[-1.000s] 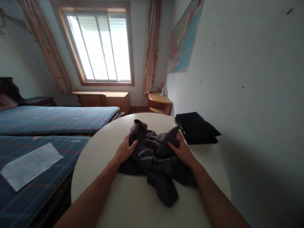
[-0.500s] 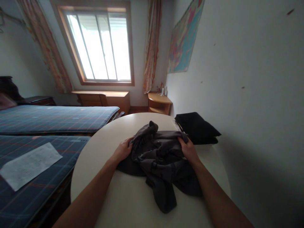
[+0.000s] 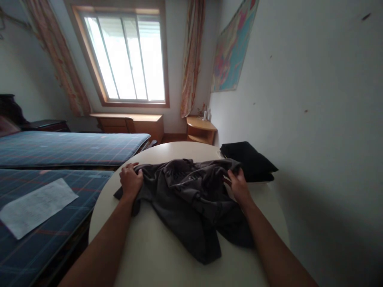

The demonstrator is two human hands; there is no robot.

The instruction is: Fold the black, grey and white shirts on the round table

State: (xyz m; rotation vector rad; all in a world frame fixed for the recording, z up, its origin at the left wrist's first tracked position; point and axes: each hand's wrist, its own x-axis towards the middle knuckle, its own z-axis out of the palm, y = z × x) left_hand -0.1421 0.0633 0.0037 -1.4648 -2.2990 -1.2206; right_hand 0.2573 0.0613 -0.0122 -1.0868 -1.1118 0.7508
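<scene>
A dark grey garment (image 3: pixel 185 199), rumpled in the middle, lies spread across the round white table (image 3: pixel 155 247). Its exact kind is hard to make out; a wide tube-like part hangs toward the near edge. My left hand (image 3: pixel 131 181) rests at the garment's left end, fingers apart and thumb by the fabric. At the upper right corner, my right hand (image 3: pixel 239 185) pinches the garment's edge between thumb and fingers. Just beyond that hand sits a folded black cloth (image 3: pixel 247 159) on the table's right side.
To the left are beds with blue plaid mattresses (image 3: pixel 74 147), one bearing a sheet of paper (image 3: pixel 38 207). A white wall (image 3: pixel 323 131) stands close on the right. Behind the table are a wooden corner shelf (image 3: pixel 202 124) and a low wooden desk (image 3: pixel 146 119) under the window.
My left hand has moved left, and the garment's left side is now stretched out flatter that way. My right hand stays near the same corner, shifted only slightly.
</scene>
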